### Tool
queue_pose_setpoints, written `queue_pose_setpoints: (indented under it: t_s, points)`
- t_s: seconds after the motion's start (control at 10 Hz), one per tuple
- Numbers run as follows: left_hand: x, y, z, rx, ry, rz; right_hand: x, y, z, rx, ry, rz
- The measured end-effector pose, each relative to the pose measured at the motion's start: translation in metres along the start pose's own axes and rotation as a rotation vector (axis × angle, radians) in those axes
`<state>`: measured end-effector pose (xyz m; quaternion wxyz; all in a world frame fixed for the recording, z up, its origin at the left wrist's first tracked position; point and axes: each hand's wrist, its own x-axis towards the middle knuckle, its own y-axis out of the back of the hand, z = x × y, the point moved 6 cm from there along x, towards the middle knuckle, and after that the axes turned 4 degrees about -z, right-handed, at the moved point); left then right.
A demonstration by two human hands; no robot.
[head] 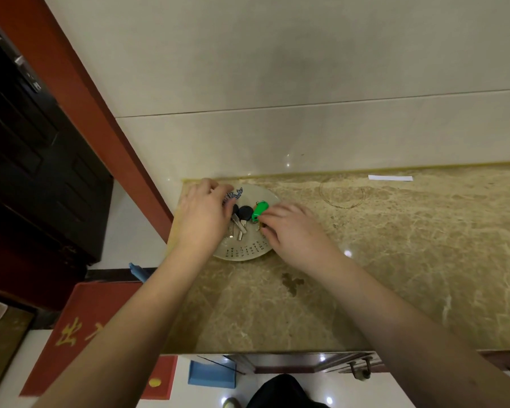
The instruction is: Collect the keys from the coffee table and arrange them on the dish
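A white dish with blue decoration and small printed marks sits at the left end of the marble tabletop. On it lie two black-headed keys with silver blades and a green key fob. My left hand rests over the dish's left side, its fingertips touching the black-headed keys. My right hand covers the dish's right edge, with its fingers pinching the green fob. A brass-coloured key peeks out under that hand.
The beige marble tabletop stretches to the right, backed by a pale tiled wall. A white paper strip lies near the wall. A dark door with a red frame stands at left. Drawer handles show below the front edge.
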<state>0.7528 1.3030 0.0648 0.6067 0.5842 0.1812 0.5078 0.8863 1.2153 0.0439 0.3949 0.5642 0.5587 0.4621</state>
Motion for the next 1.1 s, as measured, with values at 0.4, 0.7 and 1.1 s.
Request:
queue_pose_setpoints:
  t_s: [0.4,0.7,1.1]
  points:
    - [0.000,-0.021,-0.002,-0.080,-0.135,-0.350,-0.002,-0.008,-0.006,-0.062,0.029,-0.015]
    - [0.007,-0.009,-0.011,-0.175,-0.252,-0.494,0.000,-0.008,-0.012,0.011,-0.028,0.027]
    - [-0.017,0.014,-0.035,-0.367,-0.181,-0.202,-0.008,-0.004,-0.016,0.325,-0.195,0.100]
